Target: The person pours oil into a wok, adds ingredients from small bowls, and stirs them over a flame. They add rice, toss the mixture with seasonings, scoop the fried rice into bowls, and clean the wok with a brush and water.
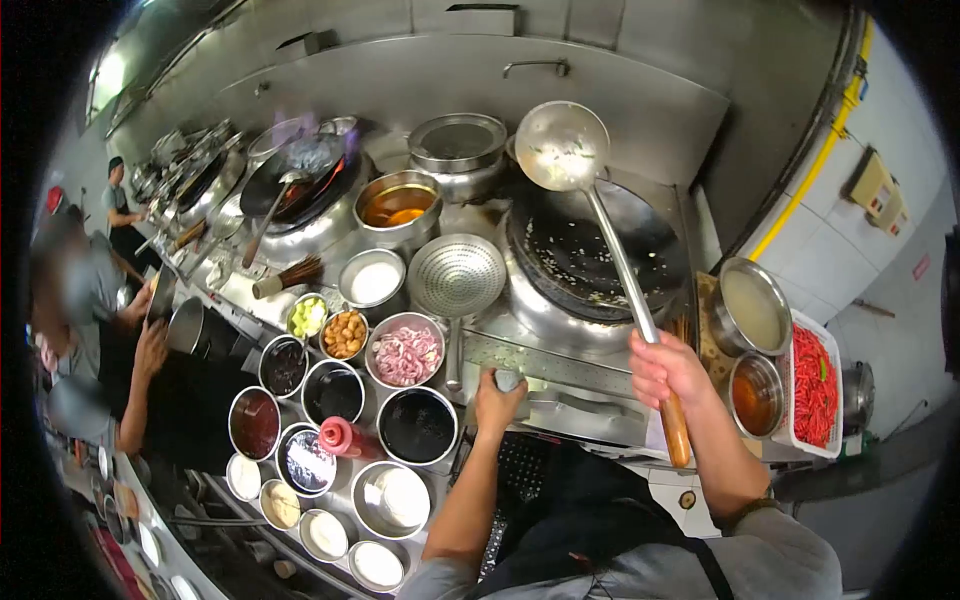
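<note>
Kitchen wall: steel backsplash [430,75] behind the range, with white tiles [805,270] and a yellow pipe [800,205] on the right.
Range: steel counter [590,375] carrying a wok [610,245] with small pale bits scattered inside; a second wok [262,190] sits farther left, a ladle resting in it.
Co-worker: a person in a black apron [195,400], at the left.
Chilli basket: white, filled with red chillies [814,385], beside two metal bowls at the right.
Ladle: large steel bowl [563,147] raised above the far left part of the nearer wok, long shaft slanting down to a wooden handle [679,440].
Strainer: perforated steel [456,275], left of that wok.
Sauce bowls: clustered left of the left hand [494,405], with a red squeeze bottle [345,438] among them.
Right hand [668,372]: fingers wrapped around the ladle's handle.
Left hand: fingers closed on a small grey object [508,380] at the counter's front; what it is, I cannot tell.
</note>
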### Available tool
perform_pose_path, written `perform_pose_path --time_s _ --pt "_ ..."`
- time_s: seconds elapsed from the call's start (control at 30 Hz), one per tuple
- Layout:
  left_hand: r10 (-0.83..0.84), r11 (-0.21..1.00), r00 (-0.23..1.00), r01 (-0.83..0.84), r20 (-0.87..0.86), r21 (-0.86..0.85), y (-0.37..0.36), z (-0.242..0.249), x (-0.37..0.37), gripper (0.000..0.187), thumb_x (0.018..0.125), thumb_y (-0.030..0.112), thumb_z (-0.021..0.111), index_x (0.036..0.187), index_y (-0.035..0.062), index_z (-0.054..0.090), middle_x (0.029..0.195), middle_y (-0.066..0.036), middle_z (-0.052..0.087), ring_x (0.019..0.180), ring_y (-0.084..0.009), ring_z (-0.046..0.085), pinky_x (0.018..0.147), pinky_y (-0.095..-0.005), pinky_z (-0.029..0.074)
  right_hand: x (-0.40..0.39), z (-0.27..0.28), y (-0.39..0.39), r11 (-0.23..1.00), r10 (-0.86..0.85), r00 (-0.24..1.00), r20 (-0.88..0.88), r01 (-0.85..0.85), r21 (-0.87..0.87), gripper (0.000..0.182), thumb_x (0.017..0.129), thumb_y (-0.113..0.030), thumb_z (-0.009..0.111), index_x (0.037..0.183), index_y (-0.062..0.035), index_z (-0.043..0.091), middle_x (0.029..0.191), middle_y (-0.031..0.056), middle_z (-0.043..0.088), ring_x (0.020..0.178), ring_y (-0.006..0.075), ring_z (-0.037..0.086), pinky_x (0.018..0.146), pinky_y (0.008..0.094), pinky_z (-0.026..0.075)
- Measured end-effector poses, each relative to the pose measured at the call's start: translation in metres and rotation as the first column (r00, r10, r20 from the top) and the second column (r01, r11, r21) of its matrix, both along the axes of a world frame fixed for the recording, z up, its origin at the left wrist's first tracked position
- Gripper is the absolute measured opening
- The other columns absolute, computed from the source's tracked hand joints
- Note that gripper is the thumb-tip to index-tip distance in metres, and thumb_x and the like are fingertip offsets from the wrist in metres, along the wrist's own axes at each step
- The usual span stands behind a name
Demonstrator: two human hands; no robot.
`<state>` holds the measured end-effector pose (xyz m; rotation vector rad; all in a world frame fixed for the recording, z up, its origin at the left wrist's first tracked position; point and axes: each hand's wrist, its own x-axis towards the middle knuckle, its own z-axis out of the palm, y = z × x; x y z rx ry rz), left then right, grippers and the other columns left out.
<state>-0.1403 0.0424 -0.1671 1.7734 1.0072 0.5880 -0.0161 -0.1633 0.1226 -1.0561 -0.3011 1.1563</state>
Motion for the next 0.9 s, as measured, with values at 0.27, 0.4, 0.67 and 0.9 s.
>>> perform_pose_path --time_s 0.27,0.4,0.67,0.9 --pt "0.045 0.998 0.996 -0.048 -0.075 -0.039 -0.009 0.032 -0.010 0.078 0.070 0.037 0.079 0.131 0.0000 0.048 0.121 -0.025 0.060 0.113 -0.0395 0.058 0.096 -0.0431 0.046 0.022 0.004 0.132 0.989 0.141 0.915 0.378 -0.115 -0.090 0.017 0.094 -0.015 0.058 0.107 -0.0069 0.051 0.063 -0.0023 0.045 0.042 0.0073 0.042 0.038 0.0258 0.036" --pt "0.029 1.000 0.988 -0.031 -0.153 -0.008 -0.013 0.048 -0.011 0.073 0.071 0.035 0.080 0.129 0.0036 0.049 0.115 -0.025 0.062 0.108 -0.0423 0.059 0.092 -0.0464 0.048 0.042 -0.017 0.232 0.977 0.179 0.607 0.775 -0.013 -0.215 0.051 0.087 -0.013 0.059 0.132 0.0024 0.042 0.079 0.0075 0.057 0.049 0.0134 0.052 0.044 0.0305 0.043" --pt "0.084 0.989 0.996 -0.079 -0.031 0.125 -0.014 0.009 -0.003 0.066 0.072 0.034 0.080 0.124 0.0050 0.052 0.105 -0.024 0.064 0.099 -0.0422 0.061 0.085 -0.0483 0.049 0.061 -0.067 0.340 0.928 0.344 0.559 0.754 -0.081 -0.363 0.057 0.080 -0.006 0.057 0.134 0.0025 0.039 0.080 0.0091 0.058 0.053 0.0131 0.053 0.048 0.0308 0.045" --pt "0.064 0.995 0.996 -0.059 -0.065 0.079 -0.012 0.010 -0.003 0.064 0.074 0.036 0.078 0.124 0.0054 0.053 0.108 -0.025 0.064 0.100 -0.0414 0.062 0.087 -0.0476 0.049 0.050 -0.060 0.352 0.926 0.330 0.657 0.678 -0.086 -0.368 0.042 0.082 -0.008 0.056 0.122 0.0006 0.046 0.077 0.0065 0.056 0.052 0.0125 0.051 0.046 0.0294 0.043"
